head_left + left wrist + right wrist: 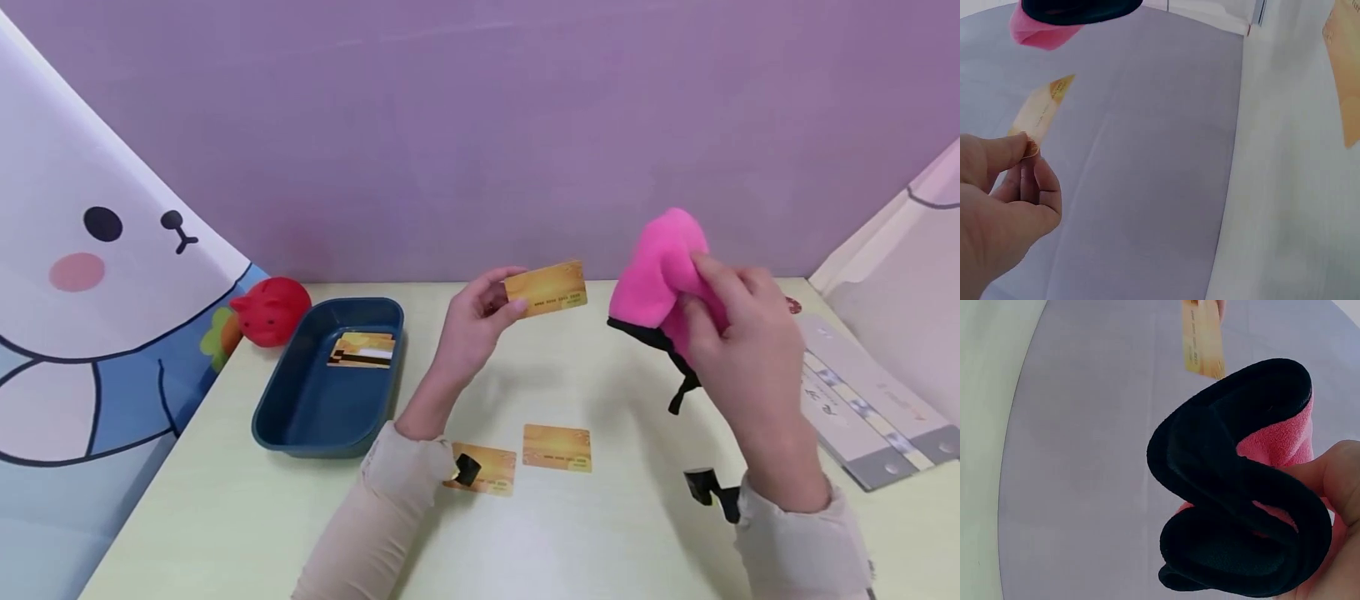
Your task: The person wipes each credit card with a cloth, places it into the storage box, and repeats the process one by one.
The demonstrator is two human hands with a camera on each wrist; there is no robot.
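My left hand (471, 327) pinches a gold bank card (553, 288) between thumb and fingers, held up above the table. The left wrist view shows the same card (1041, 112) tilted, with the thumb on its near end. My right hand (757, 358) grips a soft pink fabric piece (663, 258) with a black edge, raised to the right of the card. In the right wrist view its dark opening (1235, 550) is folded into a wavy shape. Two gold cards lie on the table, a right one (557, 447) and a left one (495, 477) partly covered by the left wrist.
A dark blue tray (322, 417) stands at the left with gold cards (363, 342) in its far part. Behind its left side sits a red toy pig (273, 315). A flat grey box-like item (873, 400) lies at the right. A purple backdrop (495, 150) closes off the rear.
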